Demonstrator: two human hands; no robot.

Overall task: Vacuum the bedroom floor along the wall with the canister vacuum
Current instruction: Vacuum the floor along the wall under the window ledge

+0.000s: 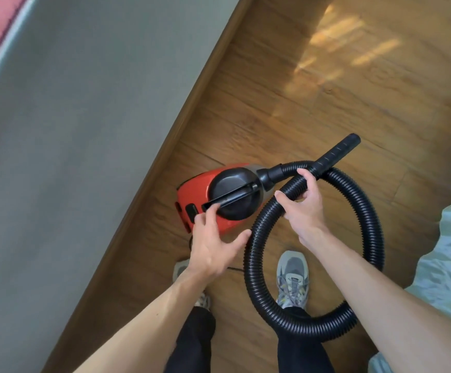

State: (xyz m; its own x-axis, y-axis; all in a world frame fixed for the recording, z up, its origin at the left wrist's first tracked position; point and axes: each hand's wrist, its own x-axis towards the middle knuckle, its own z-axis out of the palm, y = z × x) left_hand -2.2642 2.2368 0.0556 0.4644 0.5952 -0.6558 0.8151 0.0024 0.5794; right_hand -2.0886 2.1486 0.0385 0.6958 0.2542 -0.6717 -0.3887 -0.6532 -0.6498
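Bare forearms reach in from the bottom edge, over black trouser legs and grey sneakers planted on the wooden floor. Out ahead of them, the right hand is wrapped around the black ribbed hose, fingers curled over the top of it and thumb beneath, a full closed grasp. Just beyond that grasp the hose turns into its rigid nozzle tube, whose long axis runs diagonally away from the person, open end pointing up and to the right, off toward the sunlit patch of floor. Behind the grasp the hose sweeps in one big loop back around the right sneaker and up again to the canister's front socket.

To the left of the right hand's grasp sits the red canister vacuum (black domed top, a carry handle along its length), on the floor just beside the dark baseboard of the grey wall. Its long axis points hose-end to the right, rear toward the wall. The left hand hovers spread wide, holding nothing, fingertips at the rear end of the handle. Pale bedding lies right of the hose loop.
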